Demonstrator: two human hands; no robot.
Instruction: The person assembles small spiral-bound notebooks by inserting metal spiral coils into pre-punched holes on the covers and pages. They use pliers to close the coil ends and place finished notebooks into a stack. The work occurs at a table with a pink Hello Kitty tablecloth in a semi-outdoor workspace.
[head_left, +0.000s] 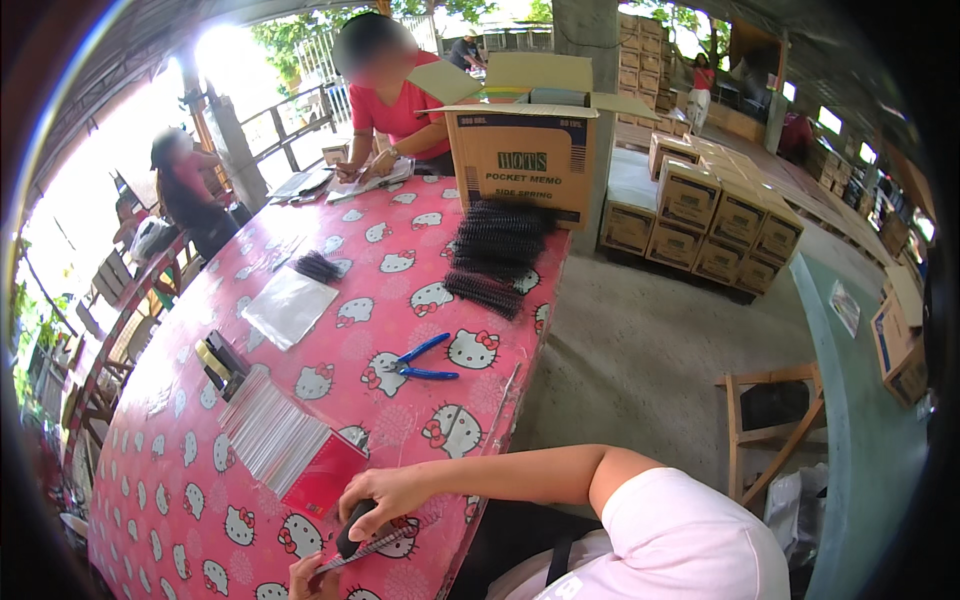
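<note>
At the near edge of the table, my right hand (382, 498) is closed around a black, rounded tool handle (356, 524); its working end is hidden. Below it lies a thin piece with a dark, ridged edge (385, 541), perhaps a small pad with a coil. My left hand (312, 580) grips the near end of that piece, partly cut off by the lower border. Just beyond my hands, a long row of small memo pads (277, 437) stands on edge, with a red cover (327, 474) facing me. Blue-handled cutting pliers (425, 360) lie farther off.
A pink cartoon-cat tablecloth (340, 400) covers the table. Black spiral coils (495, 250) are heaped before an open carton (520, 165). A tape dispenser (220, 362) and plastic sheet (290, 306) lie left. Across, a person in red (400, 110) handles papers. Stacked cartons (705, 215) stand right.
</note>
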